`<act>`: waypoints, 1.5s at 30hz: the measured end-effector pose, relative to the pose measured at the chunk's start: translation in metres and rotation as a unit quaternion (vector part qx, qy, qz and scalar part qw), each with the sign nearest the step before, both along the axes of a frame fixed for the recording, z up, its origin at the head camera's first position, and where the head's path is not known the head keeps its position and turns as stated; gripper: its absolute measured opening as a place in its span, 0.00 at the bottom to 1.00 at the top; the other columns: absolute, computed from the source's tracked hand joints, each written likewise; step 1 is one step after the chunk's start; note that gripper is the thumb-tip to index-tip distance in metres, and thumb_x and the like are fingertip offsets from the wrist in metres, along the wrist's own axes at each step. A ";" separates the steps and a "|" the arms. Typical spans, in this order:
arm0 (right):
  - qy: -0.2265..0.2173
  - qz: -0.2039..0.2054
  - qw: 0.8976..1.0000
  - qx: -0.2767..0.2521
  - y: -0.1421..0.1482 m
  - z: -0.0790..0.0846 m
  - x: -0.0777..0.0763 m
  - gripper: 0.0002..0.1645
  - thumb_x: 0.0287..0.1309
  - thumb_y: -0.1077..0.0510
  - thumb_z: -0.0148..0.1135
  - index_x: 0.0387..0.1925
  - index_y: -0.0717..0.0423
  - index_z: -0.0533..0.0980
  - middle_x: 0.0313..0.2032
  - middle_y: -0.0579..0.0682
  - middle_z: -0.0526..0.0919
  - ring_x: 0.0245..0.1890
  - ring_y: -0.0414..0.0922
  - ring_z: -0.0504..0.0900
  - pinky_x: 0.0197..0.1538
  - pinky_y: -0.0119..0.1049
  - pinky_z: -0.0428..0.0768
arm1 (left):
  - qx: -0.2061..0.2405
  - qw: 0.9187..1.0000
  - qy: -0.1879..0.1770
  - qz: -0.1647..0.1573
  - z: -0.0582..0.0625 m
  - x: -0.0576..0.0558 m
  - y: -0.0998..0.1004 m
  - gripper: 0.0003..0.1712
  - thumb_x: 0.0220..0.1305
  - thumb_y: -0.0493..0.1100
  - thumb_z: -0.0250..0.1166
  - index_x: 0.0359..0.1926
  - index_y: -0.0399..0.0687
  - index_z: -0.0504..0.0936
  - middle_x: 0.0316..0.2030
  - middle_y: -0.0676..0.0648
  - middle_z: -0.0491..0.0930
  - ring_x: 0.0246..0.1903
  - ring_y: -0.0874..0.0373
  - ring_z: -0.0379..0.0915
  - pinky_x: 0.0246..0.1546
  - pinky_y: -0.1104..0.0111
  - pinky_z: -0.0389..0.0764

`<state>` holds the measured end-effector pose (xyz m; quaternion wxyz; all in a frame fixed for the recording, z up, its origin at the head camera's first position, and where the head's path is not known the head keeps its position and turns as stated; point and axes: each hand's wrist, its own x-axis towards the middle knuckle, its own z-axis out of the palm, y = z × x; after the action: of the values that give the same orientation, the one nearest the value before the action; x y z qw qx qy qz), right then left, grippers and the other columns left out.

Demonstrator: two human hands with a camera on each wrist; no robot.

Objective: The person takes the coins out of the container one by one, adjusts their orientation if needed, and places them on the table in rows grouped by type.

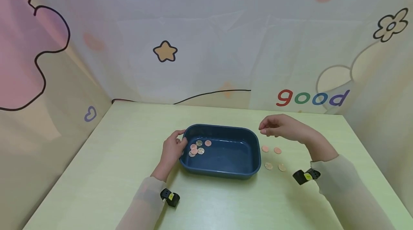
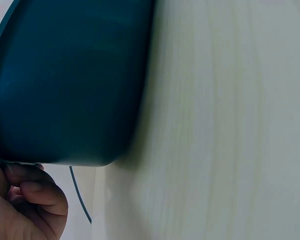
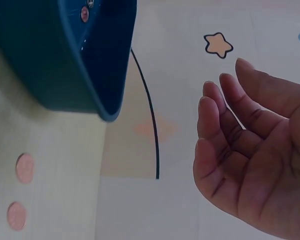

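A dark blue rectangular plastic basin stands on the table. My left hand grips its left end, thumb at the rim and fingers curled against the outside. Inside, several coins lie grouped toward the left end, among them a copper-coloured coin and a silvery coin. My right hand hovers beyond the basin's right end, fingers loosely bent. The right wrist view shows nothing between the thumb and fingers. Beneath that hand, two copper-coloured coins and two pale gold coins lie on the table.
The light wooden table reaches back to a printed cloth backdrop, with more cloth on both sides. Each sleeve carries a small black camera, one at the left wrist and one at the right wrist.
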<state>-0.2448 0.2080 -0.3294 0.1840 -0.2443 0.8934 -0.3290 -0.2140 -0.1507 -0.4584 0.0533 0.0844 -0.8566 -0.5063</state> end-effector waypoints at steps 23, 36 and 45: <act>-0.060 0.103 0.991 0.065 -0.101 -0.020 -0.044 0.15 0.68 0.60 0.62 0.50 0.67 0.79 0.39 0.58 0.85 0.35 0.42 0.79 0.42 0.33 0.80 | -0.002 1.000 0.004 -0.001 0.000 0.000 0.000 0.26 0.68 0.39 0.57 0.65 0.38 0.78 0.15 0.55 0.60 0.15 0.62 0.60 0.19 0.72 0.62; -0.063 0.117 0.983 0.130 -0.138 -0.052 -0.053 0.22 0.66 0.61 0.63 0.60 0.64 0.77 0.40 0.54 0.85 0.34 0.40 0.79 0.38 0.30 0.79 | 0.002 1.000 -0.004 -0.002 0.001 0.002 0.000 0.25 0.68 0.38 0.57 0.65 0.38 0.77 0.15 0.55 0.61 0.15 0.62 0.61 0.19 0.72 0.62; -0.072 0.120 0.973 0.183 -0.158 -0.066 -0.052 0.27 0.65 0.65 0.63 0.65 0.60 0.75 0.41 0.54 0.88 0.37 0.41 0.83 0.40 0.33 0.82 | 0.008 1.000 -0.006 -0.006 0.003 0.002 0.000 0.26 0.69 0.39 0.57 0.66 0.39 0.76 0.16 0.54 0.62 0.16 0.61 0.62 0.20 0.72 0.63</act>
<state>-0.2973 0.0500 -0.3953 0.3275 -0.2871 0.8872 -0.1521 -0.2124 -0.1507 -0.4556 0.0443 0.0833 -0.8534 -0.5126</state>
